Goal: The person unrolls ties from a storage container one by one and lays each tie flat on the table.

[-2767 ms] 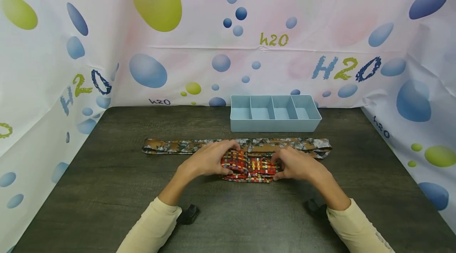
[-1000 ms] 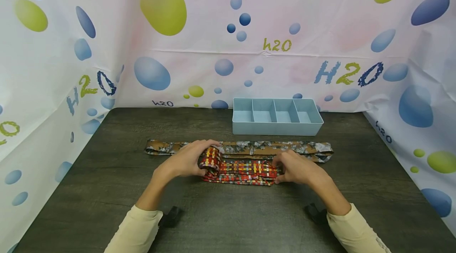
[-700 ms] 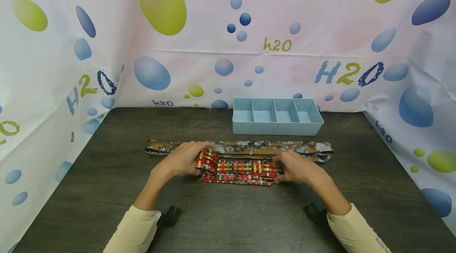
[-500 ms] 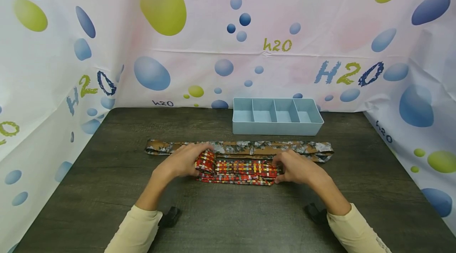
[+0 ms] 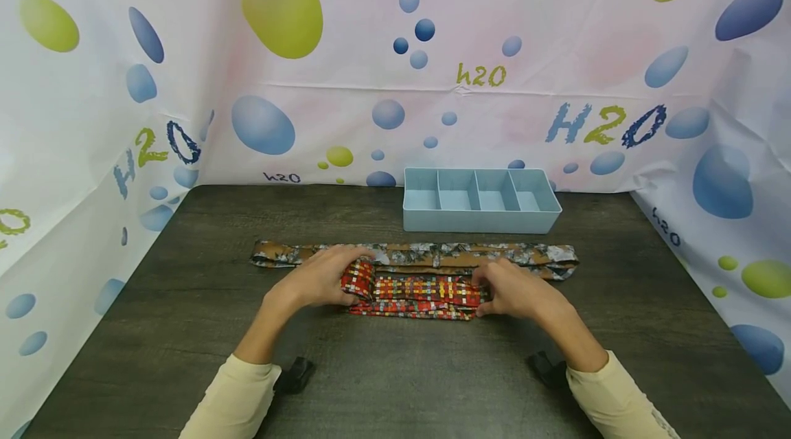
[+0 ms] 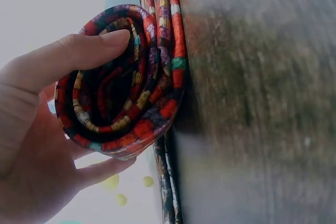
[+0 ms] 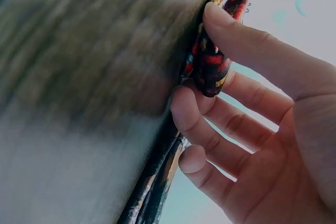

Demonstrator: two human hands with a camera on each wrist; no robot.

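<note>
A red, multicoloured checked necktie (image 5: 426, 291) lies in folded layers across the table, its left end wound into a loose roll (image 5: 358, 279). My left hand (image 5: 318, 277) grips that roll; the left wrist view shows the thumb over the open coil (image 6: 105, 124) and fingers around its far side. At the other end, my right hand (image 5: 516, 290) holds the folded end (image 7: 212, 72) between thumb and fingers. Just behind lies a brown floral necktie (image 5: 408, 255), folded lengthwise and stretched left to right, partly hidden by both hands.
A light blue box (image 5: 482, 222) with several compartments stands behind the neckties, right of centre. The dark wood-look table (image 5: 402, 370) ends at a white printed backdrop (image 5: 346, 61) at the back and sides.
Over the earlier frames my left hand moved left with the roll, and more flat necktie came to show between the hands. Lately it shifted slightly back right. My right hand stayed at its end.
</note>
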